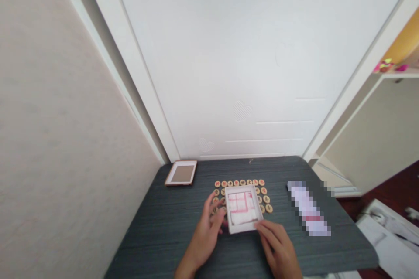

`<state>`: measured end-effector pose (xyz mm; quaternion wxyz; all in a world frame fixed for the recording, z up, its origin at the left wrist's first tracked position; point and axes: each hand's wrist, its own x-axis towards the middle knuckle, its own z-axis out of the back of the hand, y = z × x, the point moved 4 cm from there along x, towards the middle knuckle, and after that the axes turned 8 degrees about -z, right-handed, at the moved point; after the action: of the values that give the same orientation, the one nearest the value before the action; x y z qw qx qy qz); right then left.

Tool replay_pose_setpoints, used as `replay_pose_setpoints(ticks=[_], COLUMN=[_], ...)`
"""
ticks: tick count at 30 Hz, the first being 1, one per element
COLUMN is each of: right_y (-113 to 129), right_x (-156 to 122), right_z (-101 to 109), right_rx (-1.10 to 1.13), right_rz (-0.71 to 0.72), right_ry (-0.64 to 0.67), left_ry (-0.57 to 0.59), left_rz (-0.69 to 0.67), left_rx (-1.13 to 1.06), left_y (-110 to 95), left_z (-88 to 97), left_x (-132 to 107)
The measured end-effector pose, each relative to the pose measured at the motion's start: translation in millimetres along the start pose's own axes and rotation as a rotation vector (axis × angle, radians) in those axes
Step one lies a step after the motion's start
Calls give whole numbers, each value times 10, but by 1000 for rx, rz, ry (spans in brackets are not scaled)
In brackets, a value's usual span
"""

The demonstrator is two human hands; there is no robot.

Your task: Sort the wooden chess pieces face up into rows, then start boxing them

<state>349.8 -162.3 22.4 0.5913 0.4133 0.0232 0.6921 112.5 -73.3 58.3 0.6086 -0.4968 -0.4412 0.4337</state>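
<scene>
A shallow white box (244, 228) is tilted above the table, in front of rows of round Chinese chess pieces (236, 183). Inside it lies a folded white sheet (238, 216) with red lines. My right hand (278, 244) pinches the box at its near right corner, thumb and fingers closed on the rim. On the other side, my left hand (206, 235) has its fingers apart beside the box's left wall, over the pieces on that side. Whether its fingertips touch the box or a piece cannot be made out. The box hides the middle pieces.
A dark wood-grain table (157, 231) stands against a white panel (245, 74). At its back left lies a shallow tray-like lid (181, 173) with a brown rim. A blurred-out long object (307, 209) is on the right. White items (389, 239) sit beyond the table's right edge.
</scene>
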Motion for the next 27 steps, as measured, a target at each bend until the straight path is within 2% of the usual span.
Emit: replay_pose_setpoints(ticks=[2,5,7,10,11,13,16,20,27], right_y=[106,274,329,310,297,300,337,393,452], right_x=[-25,-56,-56,-25,-4,60,152,165,146], right_z=[11,84,142,145,113,35,-28,-34,43], right_rx=[17,98,219,527,642,801,862,856,893], right_rz=[27,-3,-154,-484,-579,-680,-689,-694,-689], right_ry=[22,22,-21,-47,-12,112,250,281,317], left_ry=[48,13,-14,-23,-18,1,1,-48,-44], left_rz=[108,156,123,69,57,35,6,-28,-86], left_rx=[-117,-160,-161,-136,-123,-102,-55,61,66], left_y=[34,76,79,83,89,102,103,15,-153], left_z=[-211,-301,-292,-283,-291,-325,-380,-407,-390], left_x=[-123,-187,-203,-262,-293,-360,-439,-472,-503])
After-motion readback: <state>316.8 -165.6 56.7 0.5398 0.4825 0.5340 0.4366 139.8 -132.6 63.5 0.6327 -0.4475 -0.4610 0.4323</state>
